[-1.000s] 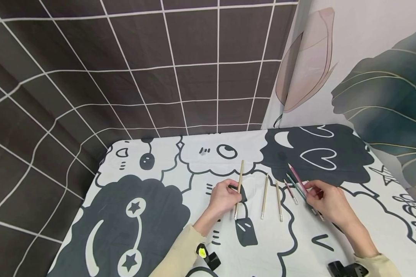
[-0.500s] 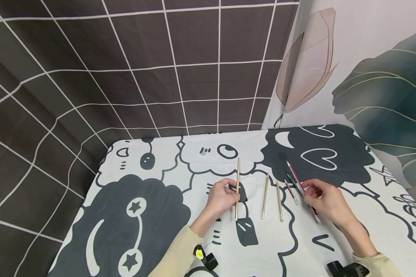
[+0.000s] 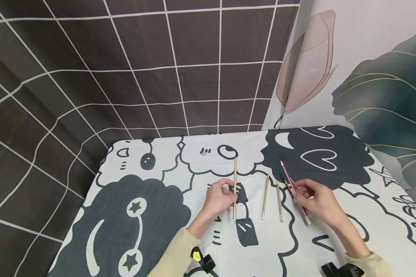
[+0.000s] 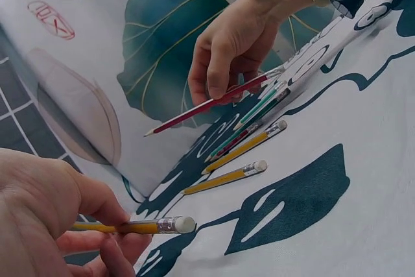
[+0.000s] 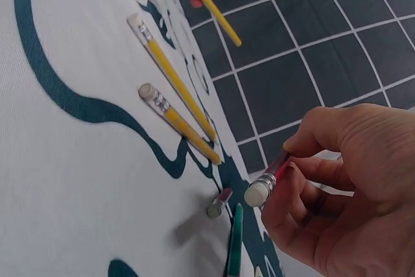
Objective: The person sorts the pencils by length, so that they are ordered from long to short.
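Note:
In the head view my left hand pinches a yellow pencil near its eraser end; its white eraser faces the left wrist camera. My right hand pinches a red pencil, its white eraser close to the right wrist camera. Between the hands, two yellow pencils lie side by side on the patterned cloth. Another red pencil and a green pencil lie beneath the right hand. The left wrist view shows more green beside them, partly overlapped.
A white cloth with dark cartoon shapes covers the table. Behind it hangs a dark grid-patterned curtain. At the right is a pale curtain with a leaf print. Both wrists wear small black cameras.
My right hand has moved left with the red pencil, toward the lying yellow pencils. My left hand has shifted slightly left, and its yellow pencil stands straighter in the head view.

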A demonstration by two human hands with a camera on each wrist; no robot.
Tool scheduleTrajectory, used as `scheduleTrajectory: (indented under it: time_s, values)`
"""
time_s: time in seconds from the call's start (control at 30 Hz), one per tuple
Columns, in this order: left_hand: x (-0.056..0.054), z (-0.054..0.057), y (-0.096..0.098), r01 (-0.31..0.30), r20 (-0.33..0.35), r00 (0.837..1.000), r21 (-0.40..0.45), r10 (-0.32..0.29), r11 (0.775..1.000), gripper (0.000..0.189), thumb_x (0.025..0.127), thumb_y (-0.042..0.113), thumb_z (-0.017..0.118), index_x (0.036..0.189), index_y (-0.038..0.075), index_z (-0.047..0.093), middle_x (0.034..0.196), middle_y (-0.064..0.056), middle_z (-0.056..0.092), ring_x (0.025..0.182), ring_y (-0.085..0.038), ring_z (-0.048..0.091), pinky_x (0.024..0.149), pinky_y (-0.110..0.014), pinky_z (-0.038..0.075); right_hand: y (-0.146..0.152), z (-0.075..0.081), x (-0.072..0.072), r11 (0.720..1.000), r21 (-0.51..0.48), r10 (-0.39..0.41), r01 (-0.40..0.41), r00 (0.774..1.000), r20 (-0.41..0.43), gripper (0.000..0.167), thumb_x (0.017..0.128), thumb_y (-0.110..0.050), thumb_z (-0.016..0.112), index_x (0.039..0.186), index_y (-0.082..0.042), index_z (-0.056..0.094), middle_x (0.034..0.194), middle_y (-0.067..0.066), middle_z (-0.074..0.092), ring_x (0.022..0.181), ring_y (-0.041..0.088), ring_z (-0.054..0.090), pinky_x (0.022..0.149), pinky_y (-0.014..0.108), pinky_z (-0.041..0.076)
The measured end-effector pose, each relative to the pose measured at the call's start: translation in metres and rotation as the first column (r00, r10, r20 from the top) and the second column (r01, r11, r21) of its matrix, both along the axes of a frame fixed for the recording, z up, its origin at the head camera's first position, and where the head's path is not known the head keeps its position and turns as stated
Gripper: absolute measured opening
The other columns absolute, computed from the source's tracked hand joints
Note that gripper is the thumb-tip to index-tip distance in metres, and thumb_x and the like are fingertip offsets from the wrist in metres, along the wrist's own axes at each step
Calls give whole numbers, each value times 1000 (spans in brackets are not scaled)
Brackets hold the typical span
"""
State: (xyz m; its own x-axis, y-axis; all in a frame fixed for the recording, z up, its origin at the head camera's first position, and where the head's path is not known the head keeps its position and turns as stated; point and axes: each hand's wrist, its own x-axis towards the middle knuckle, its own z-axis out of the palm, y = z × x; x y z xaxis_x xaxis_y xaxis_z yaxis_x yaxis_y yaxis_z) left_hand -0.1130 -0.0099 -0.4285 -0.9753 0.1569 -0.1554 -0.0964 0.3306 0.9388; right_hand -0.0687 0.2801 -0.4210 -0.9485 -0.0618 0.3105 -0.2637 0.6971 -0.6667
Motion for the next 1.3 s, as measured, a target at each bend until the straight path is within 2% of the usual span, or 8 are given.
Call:
scheduleTrajectory:
  time_s: [0.2, 0.57, 0.93, 1.3]
  values:
    - [0, -1, -5, -28, 0, 1000, 2, 28, 1000, 32, 72, -6, 66, 101, 5, 69, 67, -2, 65, 52, -15, 63, 50, -25, 41, -7, 0, -2, 998, -56, 12, -11, 1000, 28, 24, 77, 12, 71, 98, 2, 67, 78, 2, 57, 65, 7, 50, 54, 19, 40]
    - [0, -1, -17, -33, -4, 999, 9, 33, 999, 34, 71, -6, 65, 103, 3, 68, 67, -2, 65, 53, -15, 64, 49, -24, 42, -22, 3, -3, 995, -95, 10, 0, 994, 105, 25, 80, 12, 70, 104, 6, 65, 81, 6, 61, 65, 9, 53, 53, 22, 44]
    - [-1, -1, -26, -40, -19, 999, -21, 40, 999, 32, 72, -5, 64, 103, 3, 68, 66, -1, 65, 52, -15, 64, 51, -25, 43, -38, 4, -6, 993, -119, 20, -7, 995, 102, 21, 80, 12, 66, 101, 7, 65, 76, 4, 58, 61, 9, 53, 49, 24, 46]
    - [1, 0, -46, -76, -20, 997, -94, 75, 993, 33, 71, -3, 63, 103, 3, 68, 66, -1, 65, 52, -14, 61, 51, -27, 45, -50, 6, -9, 987, -160, 27, -3, 988, 150, 22, 81, 12, 62, 102, 7, 65, 74, 6, 61, 54, 11, 59, 47, 28, 50]
